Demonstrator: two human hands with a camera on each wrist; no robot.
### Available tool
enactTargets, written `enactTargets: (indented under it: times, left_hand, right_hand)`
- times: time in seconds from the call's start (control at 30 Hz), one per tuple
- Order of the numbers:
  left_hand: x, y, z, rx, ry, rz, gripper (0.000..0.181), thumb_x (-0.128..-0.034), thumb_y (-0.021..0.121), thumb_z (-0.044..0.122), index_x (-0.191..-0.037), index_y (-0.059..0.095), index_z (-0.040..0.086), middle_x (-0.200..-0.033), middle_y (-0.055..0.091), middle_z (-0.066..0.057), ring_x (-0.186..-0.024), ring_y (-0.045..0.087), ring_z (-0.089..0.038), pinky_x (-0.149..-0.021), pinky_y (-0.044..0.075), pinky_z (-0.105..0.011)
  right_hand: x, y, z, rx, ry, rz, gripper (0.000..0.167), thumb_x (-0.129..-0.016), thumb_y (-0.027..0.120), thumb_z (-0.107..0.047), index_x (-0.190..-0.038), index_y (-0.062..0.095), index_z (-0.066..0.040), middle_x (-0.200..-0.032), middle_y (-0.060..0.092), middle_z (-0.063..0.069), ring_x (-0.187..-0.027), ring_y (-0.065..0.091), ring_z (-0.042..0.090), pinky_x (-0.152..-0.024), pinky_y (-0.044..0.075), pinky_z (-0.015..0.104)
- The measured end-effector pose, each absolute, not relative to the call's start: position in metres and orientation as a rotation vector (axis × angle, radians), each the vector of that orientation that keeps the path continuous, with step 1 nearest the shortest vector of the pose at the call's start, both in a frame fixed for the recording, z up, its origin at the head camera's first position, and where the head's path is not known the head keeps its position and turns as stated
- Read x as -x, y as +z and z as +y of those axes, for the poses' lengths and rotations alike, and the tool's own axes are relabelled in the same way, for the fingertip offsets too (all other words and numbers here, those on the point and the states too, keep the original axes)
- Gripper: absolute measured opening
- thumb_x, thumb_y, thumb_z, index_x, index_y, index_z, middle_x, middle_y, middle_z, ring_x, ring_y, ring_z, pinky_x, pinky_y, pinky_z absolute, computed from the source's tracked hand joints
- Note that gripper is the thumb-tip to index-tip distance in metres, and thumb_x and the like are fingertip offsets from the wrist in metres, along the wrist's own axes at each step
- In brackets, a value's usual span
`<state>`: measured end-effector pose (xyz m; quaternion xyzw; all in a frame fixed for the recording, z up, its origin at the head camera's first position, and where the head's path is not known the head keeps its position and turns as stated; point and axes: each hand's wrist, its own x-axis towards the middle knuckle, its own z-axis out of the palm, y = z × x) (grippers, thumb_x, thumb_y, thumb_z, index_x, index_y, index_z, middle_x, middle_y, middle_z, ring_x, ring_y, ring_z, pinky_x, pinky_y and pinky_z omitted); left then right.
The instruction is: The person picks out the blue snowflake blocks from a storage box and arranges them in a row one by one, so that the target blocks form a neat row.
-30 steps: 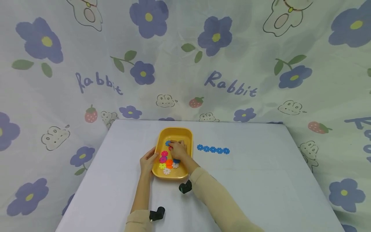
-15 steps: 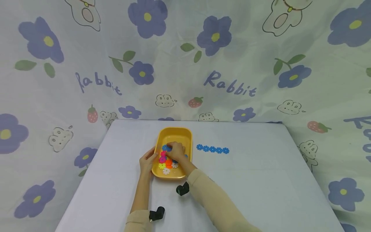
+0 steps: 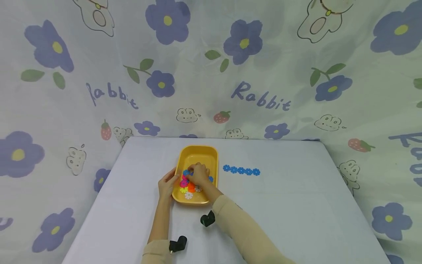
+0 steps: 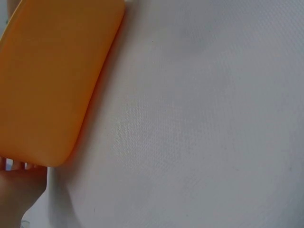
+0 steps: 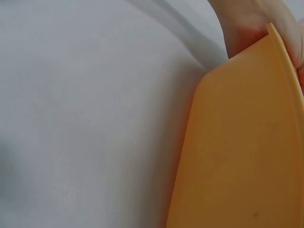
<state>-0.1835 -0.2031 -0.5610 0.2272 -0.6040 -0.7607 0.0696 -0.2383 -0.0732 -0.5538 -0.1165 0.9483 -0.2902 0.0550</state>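
We see the blue flower disc inside the yellow tray, just left of the right hand, which is the nearer one; its fingers bend down at the disc, though we cannot tell whether they pinch it. The left hand grips the tray's left edge, and the tray's long axis runs away from the person across the counter. Being round, the disc has no long axis or pointing end for us to read, while the row of blue flower discs runs left to right beyond the tray's right side.
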Motion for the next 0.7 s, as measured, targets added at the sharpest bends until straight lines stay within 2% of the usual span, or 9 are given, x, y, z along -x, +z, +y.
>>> enactTargets:
  times: [0.13, 0.3, 0.43, 0.53, 0.63, 0.7]
  left_hand:
    - [0.1838, -0.5602, -0.2034, -0.681, -2.282, -1.837, 0.045, -0.0858, 0.067, 0.006, -0.129, 0.056, 0.0, -0.128, 0.059, -0.012, -0.11, 0.055, -0.013, -0.084, 0.049, -0.013]
    - [0.1843, -0.5598, -0.2046, -0.672, -2.283, -1.834, 0.045, -0.0861, 0.067, 0.007, -0.129, 0.056, -0.001, -0.13, 0.056, -0.015, -0.116, 0.052, -0.018, -0.083, 0.048, -0.011]
    - [0.1841, -0.56, -0.205, -0.653, -2.303, -1.809, 0.046, -0.0861, 0.067, 0.006, -0.129, 0.054, -0.003, -0.132, 0.054, -0.018, -0.119, 0.051, -0.022, -0.084, 0.049, -0.012]
    - [0.1838, -0.5601, -0.2041, -0.642, -2.306, -1.799, 0.045, -0.0861, 0.066, 0.004, -0.129, 0.054, -0.004, -0.132, 0.053, -0.02, -0.117, 0.053, -0.021, -0.086, 0.049, -0.015]
    - [0.1839, -0.5611, -0.2033, -0.644, -2.292, -1.792, 0.044, -0.0856, 0.066, 0.002, -0.128, 0.055, -0.004, -0.128, 0.057, -0.019, -0.107, 0.059, -0.015, -0.085, 0.05, -0.016]
    - [0.1837, -0.5617, -0.2029, -0.638, -2.28, -1.798, 0.044, -0.0854, 0.066, 0.003, -0.127, 0.055, -0.004, -0.124, 0.061, -0.015, -0.101, 0.06, -0.01, -0.082, 0.051, -0.014]
  right_hand:
    - [0.2359, -0.5534, -0.074, 0.368, -0.819, 2.886, 0.036, -0.083, 0.07, -0.04, -0.112, 0.067, -0.018, -0.11, 0.058, 0.003, -0.102, 0.048, 0.022, -0.081, 0.036, 0.037]
    - [0.2374, -0.5555, -0.0752, 0.376, -0.837, 2.867, 0.029, -0.083, 0.071, -0.039, -0.103, 0.069, -0.019, -0.103, 0.059, 0.0, -0.099, 0.047, 0.021, -0.08, 0.035, 0.036]
    - [0.2393, -0.559, -0.0758, 0.423, -0.945, 2.836, 0.024, -0.082, 0.073, -0.033, -0.098, 0.067, -0.016, -0.093, 0.064, -0.005, -0.094, 0.051, 0.017, -0.079, 0.033, 0.034]
    - [0.239, -0.5606, -0.0761, 0.475, -1.039, 2.815, 0.018, -0.082, 0.074, -0.026, -0.096, 0.067, -0.016, -0.086, 0.066, -0.007, -0.09, 0.054, 0.014, -0.079, 0.031, 0.034]
    - [0.2386, -0.5606, -0.0752, 0.485, -1.178, 2.77, 0.017, -0.083, 0.073, -0.022, -0.097, 0.066, -0.017, -0.083, 0.067, -0.007, -0.086, 0.057, 0.012, -0.08, 0.03, 0.033]
    - [0.2393, -0.5601, -0.074, 0.481, -1.326, 2.699, 0.02, -0.084, 0.071, -0.017, -0.103, 0.066, -0.015, -0.083, 0.068, -0.003, -0.081, 0.059, 0.012, -0.082, 0.036, 0.03]
